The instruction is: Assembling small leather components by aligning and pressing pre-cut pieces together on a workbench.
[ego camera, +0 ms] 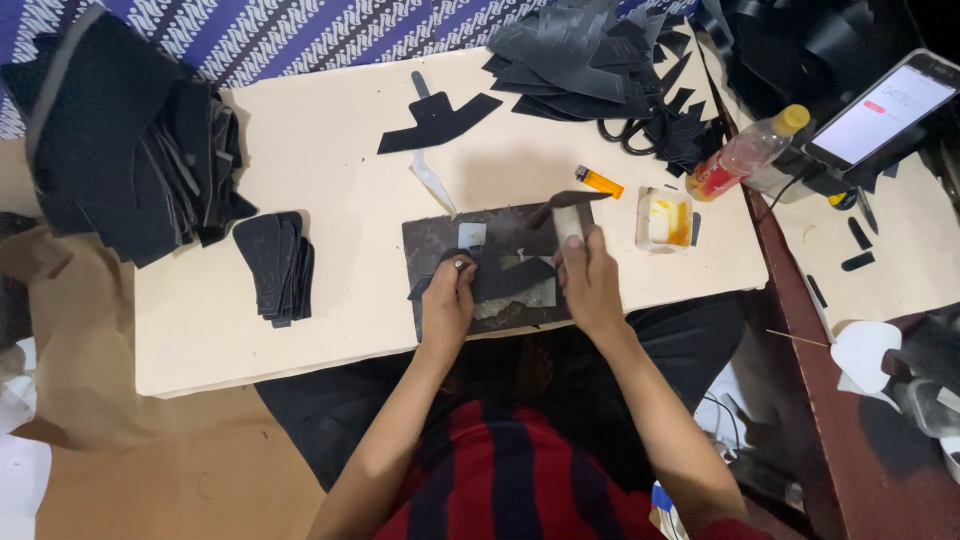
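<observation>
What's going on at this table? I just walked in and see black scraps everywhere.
A person sits at a low cream table, working on a dark board. The left hand presses a black cut piece flat on it. The right hand holds a pale block over the same piece. Stacks of black pieces, an orange lighter, a small glue tub and a bottle lie around.

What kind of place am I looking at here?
Probably a small craft workshop for cut leather or fabric parts. Stacks of black cut pieces crowd the low board table, with scissors and a small glue tub nearby.
</observation>
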